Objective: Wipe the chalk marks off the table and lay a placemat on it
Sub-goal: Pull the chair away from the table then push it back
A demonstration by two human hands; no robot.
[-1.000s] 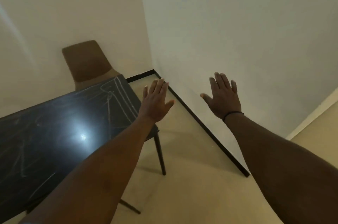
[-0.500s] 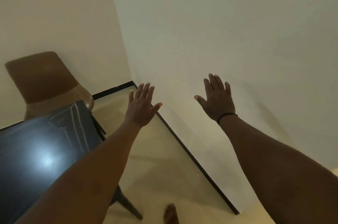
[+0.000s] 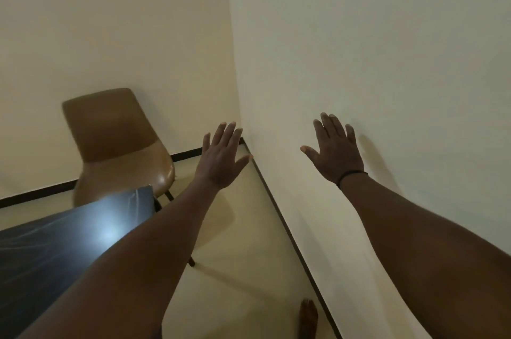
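Black tabletop (image 3: pixel 49 253) at lower left carries pale chalk marks (image 3: pixel 36 236); judged unwiped, so both wiping and placemat remain. No cloth or placemat in view. Farther out, left hand (image 3: pixel 221 159) and right hand (image 3: pixel 336 152) are raised, fingers spread, holding nothing, near the brown chair (image 3: pixel 116 145).

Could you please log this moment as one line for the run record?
left hand: open, raised, empty | right hand: open, raised, empty | table: chalk marks present | cloth, placemat: not in view
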